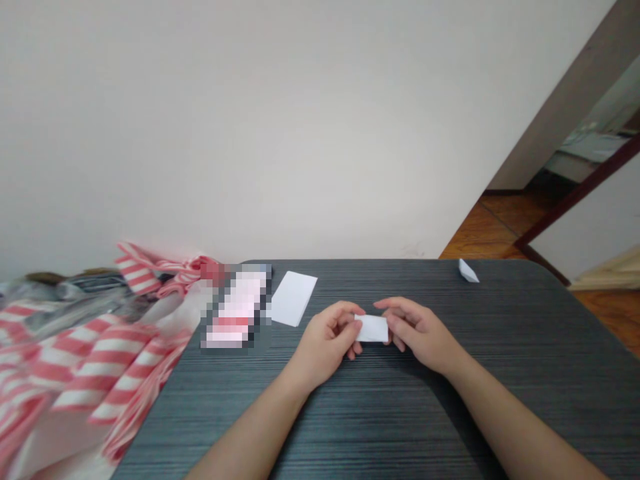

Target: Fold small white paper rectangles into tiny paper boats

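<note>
A small folded piece of white paper (373, 329) is held between my two hands, above the dark wood-grain table (370, 420). My left hand (331, 337) pinches its left end, the thumb lying on the near face. At the right end, my right hand (419, 333) grips the paper between thumb and fingers, its index finger raised over the top edge. Some fingers of both hands are hidden behind the paper. Left of my left hand lies a stack of white paper sheets (294, 299), flat on the table.
A pixelated phone-like rectangle (237, 307) lies left of the sheets. A small folded white paper piece (469, 271) rests near the table's far right edge. Red-and-white striped cloth (95, 360) is heaped beyond the left edge. A pale wall (320, 133) stands behind the table.
</note>
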Motion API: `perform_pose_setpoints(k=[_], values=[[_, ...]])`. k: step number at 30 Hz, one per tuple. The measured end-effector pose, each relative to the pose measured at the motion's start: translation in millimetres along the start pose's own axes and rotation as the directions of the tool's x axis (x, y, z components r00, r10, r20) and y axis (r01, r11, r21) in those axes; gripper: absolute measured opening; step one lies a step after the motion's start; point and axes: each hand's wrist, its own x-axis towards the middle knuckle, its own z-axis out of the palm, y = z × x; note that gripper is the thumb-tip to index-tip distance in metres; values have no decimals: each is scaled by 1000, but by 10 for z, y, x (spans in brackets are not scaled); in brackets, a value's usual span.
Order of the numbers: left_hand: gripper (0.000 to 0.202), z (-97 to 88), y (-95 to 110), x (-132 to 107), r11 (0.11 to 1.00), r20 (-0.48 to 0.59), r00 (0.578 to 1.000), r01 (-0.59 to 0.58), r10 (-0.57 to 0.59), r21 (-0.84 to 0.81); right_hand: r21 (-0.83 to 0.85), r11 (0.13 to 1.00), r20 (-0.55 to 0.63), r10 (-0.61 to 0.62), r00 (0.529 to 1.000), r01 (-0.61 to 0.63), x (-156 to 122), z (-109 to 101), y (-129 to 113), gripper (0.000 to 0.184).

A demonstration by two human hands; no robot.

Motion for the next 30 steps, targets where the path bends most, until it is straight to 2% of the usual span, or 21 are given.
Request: perform_pose_setpoints(k=[6, 12, 17, 30], values=[[27, 1, -20, 1, 1000, 6, 1000, 6, -6, 11, -122, 992, 11, 31, 999, -29, 6, 5, -19, 19], [28, -18, 10, 9, 995, 64, 996, 53, -58, 81, -130, 991, -74, 25, 997, -34, 13, -12, -1, 21], [30, -23, 38, 10, 987, 62, 995, 72, -81, 142, -146, 989, -71, 19, 997, -29, 15, -8, 8, 22], [22, 3, 67, 9, 993, 67, 994, 81, -87, 80, -199, 979, -76, 34, 997, -49, 19, 7, -45, 21]])
